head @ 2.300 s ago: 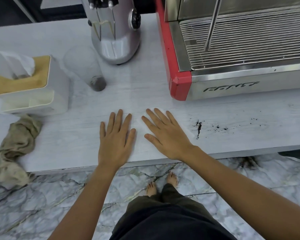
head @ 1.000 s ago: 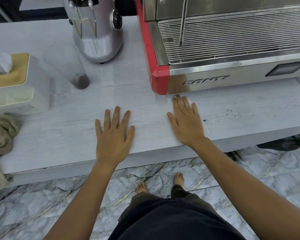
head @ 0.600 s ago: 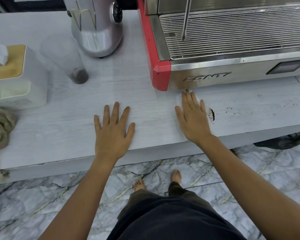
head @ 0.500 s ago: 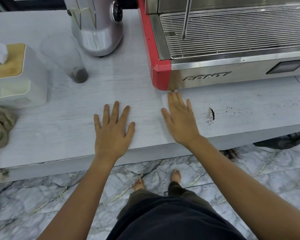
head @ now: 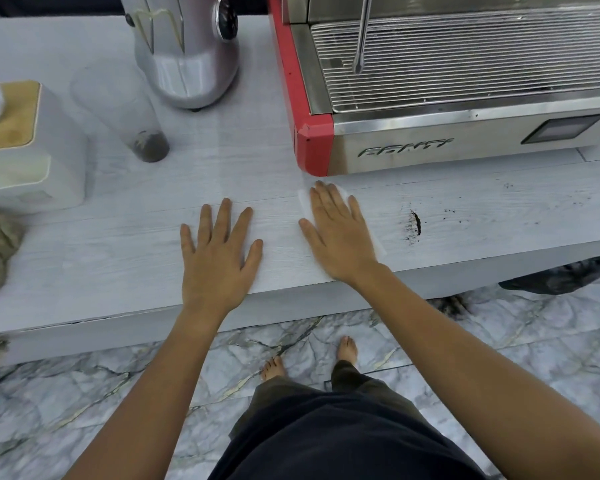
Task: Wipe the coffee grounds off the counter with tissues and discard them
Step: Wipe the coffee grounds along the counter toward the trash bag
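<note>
Under the flat right hand [head: 338,237] sits a thin white tissue [head: 378,244], fingers straight, pressing it to the pale wood-grain counter [head: 118,258]. Dark smear of coffee grounds [head: 413,226] lies at 3 o'clock from that grip, long axis 12-to-6. Left hand [head: 219,258] rests flat, farther off. Most of the tissue is hidden; the scattered specks further right are hard to make out.
</note>
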